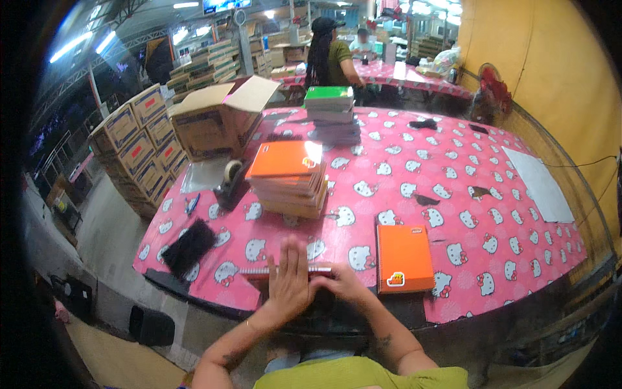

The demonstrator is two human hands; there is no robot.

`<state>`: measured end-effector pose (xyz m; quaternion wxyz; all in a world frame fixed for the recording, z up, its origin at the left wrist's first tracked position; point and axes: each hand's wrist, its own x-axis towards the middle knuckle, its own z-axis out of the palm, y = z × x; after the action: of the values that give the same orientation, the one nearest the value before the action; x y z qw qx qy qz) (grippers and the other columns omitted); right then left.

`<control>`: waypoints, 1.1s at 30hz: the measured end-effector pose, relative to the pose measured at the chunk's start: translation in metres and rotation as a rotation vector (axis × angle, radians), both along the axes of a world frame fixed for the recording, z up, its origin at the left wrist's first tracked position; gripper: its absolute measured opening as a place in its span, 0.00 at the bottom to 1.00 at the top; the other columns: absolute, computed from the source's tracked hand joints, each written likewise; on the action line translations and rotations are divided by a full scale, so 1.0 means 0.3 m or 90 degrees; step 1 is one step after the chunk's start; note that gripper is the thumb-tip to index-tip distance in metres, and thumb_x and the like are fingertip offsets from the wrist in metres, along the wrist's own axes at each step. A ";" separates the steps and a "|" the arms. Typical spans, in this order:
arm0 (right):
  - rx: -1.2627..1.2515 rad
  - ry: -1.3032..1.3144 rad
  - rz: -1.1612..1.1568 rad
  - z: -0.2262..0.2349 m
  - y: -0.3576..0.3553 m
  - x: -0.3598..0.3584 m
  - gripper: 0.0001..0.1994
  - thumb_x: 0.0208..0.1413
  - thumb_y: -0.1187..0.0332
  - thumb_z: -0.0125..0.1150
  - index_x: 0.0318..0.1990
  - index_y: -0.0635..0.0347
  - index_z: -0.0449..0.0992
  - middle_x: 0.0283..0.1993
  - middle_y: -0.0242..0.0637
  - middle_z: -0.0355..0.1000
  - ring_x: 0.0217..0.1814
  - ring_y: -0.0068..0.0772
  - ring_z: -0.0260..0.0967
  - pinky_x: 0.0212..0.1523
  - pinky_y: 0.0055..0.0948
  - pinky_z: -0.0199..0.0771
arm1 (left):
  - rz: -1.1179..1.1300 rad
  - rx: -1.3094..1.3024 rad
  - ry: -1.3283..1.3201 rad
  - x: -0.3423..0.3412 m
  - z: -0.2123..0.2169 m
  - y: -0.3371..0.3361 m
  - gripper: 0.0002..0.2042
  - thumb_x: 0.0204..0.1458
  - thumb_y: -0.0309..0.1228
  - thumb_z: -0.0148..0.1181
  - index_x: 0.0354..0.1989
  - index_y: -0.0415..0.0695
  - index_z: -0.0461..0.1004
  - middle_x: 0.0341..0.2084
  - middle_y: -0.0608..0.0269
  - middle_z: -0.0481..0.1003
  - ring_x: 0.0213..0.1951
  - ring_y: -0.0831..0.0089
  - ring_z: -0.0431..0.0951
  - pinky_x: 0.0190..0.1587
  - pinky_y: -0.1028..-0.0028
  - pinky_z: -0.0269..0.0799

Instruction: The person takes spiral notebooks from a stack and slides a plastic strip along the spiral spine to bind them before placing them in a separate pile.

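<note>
At the near edge of the table, a spiral notebook (251, 275) stands on edge, with its wire binding up. My left hand (289, 285) lies against it, fingers stretched out and pointing away from me. The right end of the notebook is held by my right hand (339, 284), whose fingers are partly hidden. Most of the notebook's cover is behind my hands. To the right lies an orange notebook (405, 258), flat near the table edge. Straight ahead rises a stack of orange notebooks (285, 162).
The pink patterned tablecloth (363, 194) covers the table. A tape dispenser (229, 185) and a black brush-like thing (189, 247) are at left. Behind are an open carton (210, 123) and a green-topped notebook stack (329, 97). Paper sheets (541, 185) lie right. Another person (338, 58) stands beyond.
</note>
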<state>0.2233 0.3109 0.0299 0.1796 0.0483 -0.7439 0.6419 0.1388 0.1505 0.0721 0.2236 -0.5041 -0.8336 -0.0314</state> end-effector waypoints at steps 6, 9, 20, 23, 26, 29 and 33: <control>-0.047 -0.053 -0.003 0.017 -0.020 -0.006 0.14 0.60 0.72 0.62 0.53 0.66 0.76 0.41 0.38 0.79 0.42 0.20 0.72 0.45 0.29 0.75 | -0.154 0.098 -0.080 0.067 -0.124 -0.069 0.44 0.60 0.62 0.39 0.72 0.34 0.48 0.73 0.44 0.48 0.75 0.52 0.42 0.71 0.45 0.22; -0.042 -0.031 0.000 0.005 -0.012 -0.005 0.14 0.60 0.73 0.61 0.52 0.66 0.77 0.39 0.38 0.79 0.40 0.20 0.71 0.43 0.28 0.75 | -0.098 0.090 -0.082 0.018 0.005 -0.007 0.40 0.62 0.59 0.39 0.70 0.35 0.53 0.72 0.44 0.50 0.75 0.54 0.44 0.72 0.46 0.25; 0.059 -0.076 -0.105 0.162 -0.035 0.057 0.13 0.58 0.70 0.64 0.49 0.65 0.79 0.40 0.38 0.80 0.40 0.24 0.75 0.45 0.27 0.75 | -0.191 0.162 -0.239 -0.041 0.152 -0.024 0.11 0.58 0.38 0.59 0.46 0.48 0.78 0.35 0.65 0.80 0.41 0.66 0.80 0.69 0.44 0.41; 0.042 -0.013 -0.101 0.168 0.039 0.088 0.13 0.58 0.69 0.65 0.49 0.63 0.80 0.40 0.38 0.80 0.41 0.24 0.76 0.46 0.26 0.75 | -0.231 0.185 -0.237 -0.025 0.174 -0.017 0.11 0.59 0.40 0.57 0.43 0.49 0.79 0.34 0.63 0.80 0.40 0.65 0.79 0.68 0.39 0.42; 0.098 -0.046 -0.072 0.201 0.088 0.093 0.11 0.58 0.70 0.65 0.46 0.64 0.81 0.38 0.37 0.80 0.40 0.24 0.76 0.43 0.27 0.75 | -0.243 0.178 -0.234 -0.042 0.158 -0.014 0.09 0.59 0.40 0.58 0.39 0.49 0.78 0.31 0.66 0.80 0.39 0.66 0.80 0.68 0.39 0.42; 0.183 -0.090 -0.028 0.268 0.113 0.076 0.09 0.57 0.68 0.66 0.40 0.64 0.82 0.35 0.38 0.79 0.37 0.25 0.76 0.41 0.28 0.75 | -0.233 0.187 -0.238 -0.049 0.146 -0.014 0.08 0.58 0.37 0.60 0.37 0.48 0.79 0.31 0.67 0.80 0.39 0.67 0.80 0.69 0.43 0.41; 0.244 -0.031 -0.007 0.271 0.124 0.051 0.06 0.54 0.70 0.65 0.34 0.64 0.79 0.32 0.39 0.77 0.34 0.30 0.76 0.38 0.30 0.75 | -0.215 0.144 -0.246 -0.049 0.157 0.001 0.07 0.58 0.36 0.61 0.37 0.48 0.79 0.30 0.65 0.80 0.38 0.66 0.80 0.68 0.45 0.46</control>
<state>0.2385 0.3480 0.1111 0.1521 0.0620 -0.8568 0.4888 0.1242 0.1508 0.1191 0.1071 -0.5921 -0.7563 -0.2568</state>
